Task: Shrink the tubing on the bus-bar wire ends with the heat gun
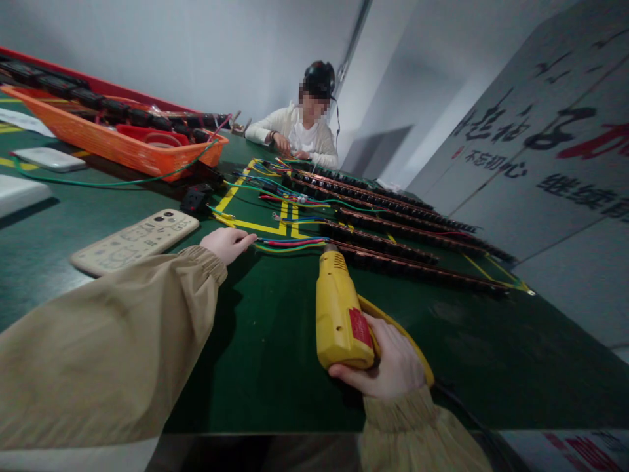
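Observation:
My right hand (396,357) is wrapped round the handle of a yellow heat gun (339,308) with a red label. The gun's nozzle points away from me, at the near end of a long dark strip (417,265) with copper-coloured edging. From that end run coloured wires (289,243), blue, red and green. My left hand (228,244) pinches the loose ends of these wires between thumb and fingers. Whether the nozzle touches the wires, I cannot tell.
More wired strips (383,226) lie side by side beyond. A phone in a beige case (135,242) and a black block (195,198) are at left. An orange basket (118,147) holds dark parts. Across the green table (275,367) sits a person (309,124).

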Tool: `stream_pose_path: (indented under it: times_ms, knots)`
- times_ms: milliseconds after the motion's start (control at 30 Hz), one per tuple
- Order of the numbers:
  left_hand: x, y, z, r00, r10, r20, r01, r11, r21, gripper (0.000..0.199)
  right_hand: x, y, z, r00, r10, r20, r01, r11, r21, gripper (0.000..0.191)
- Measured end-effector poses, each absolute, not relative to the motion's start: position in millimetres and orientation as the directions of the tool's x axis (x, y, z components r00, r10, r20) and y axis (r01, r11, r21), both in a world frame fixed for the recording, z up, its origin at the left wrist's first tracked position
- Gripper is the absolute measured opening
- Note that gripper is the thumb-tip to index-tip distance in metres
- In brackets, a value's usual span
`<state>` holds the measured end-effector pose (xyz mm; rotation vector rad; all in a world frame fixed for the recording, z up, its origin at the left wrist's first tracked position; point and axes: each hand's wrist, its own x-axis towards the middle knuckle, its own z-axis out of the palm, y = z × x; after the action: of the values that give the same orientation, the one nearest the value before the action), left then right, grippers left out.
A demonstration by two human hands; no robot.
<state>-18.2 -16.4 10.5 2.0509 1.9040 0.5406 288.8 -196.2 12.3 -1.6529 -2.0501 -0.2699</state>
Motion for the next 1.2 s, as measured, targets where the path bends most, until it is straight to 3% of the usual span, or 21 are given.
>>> stream_pose_path:
  times_ms: [500, 933, 1200]
  knots:
    - [-17, -16, 11, 0.077, 0.992, 0.1, 0.894, -0.113, 0.434, 0.047, 287, -197, 17, -0.253, 0.837, 0.486, 0.951, 0.308, -0.036, 0.099]
    - [-18, -13, 10, 0.048, 0.995, 0.091, 0.887, -0.084, 0.454, 0.051, 234, -201, 14, -0.199, 0.835, 0.513, 0.941, 0.309, -0.139, 0.103]
    - [-19, -8, 1, 0.024, 0.993, 0.119, 0.878, -0.078, 0.472, 0.049, 210, -195, 12, -0.264, 0.786, 0.559, 0.891, 0.421, -0.171, 0.103]
